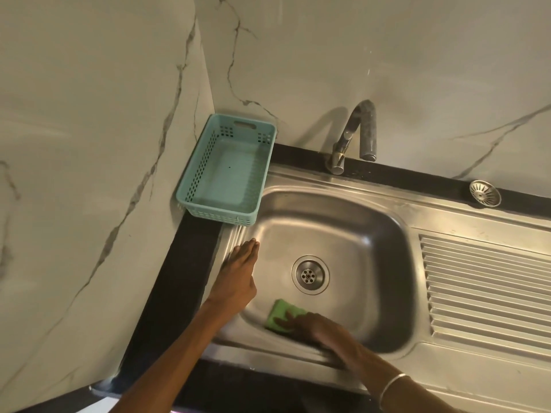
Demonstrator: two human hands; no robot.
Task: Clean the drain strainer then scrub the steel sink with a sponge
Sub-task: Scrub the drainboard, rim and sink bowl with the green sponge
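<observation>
The steel sink (357, 231) fills the middle of the view, its open drain (310, 274) in the basin floor. The round drain strainer (485, 193) lies on the black counter strip behind the drainboard, at the right. A green sponge (281, 315) lies against the basin's near left wall. My right hand (316, 326) presses on the sponge with its fingers laid over it; the hand is blurred. My left hand (238, 272) rests flat on the sink's left rim, fingers straight and together.
An empty teal plastic basket (193, 186) stands on the counter in the back left corner, touching the sink's rim. The tap (354, 135) arches over the basin's back edge. A ribbed drainboard (483, 287) lies to the right. Marble walls close in at left and behind.
</observation>
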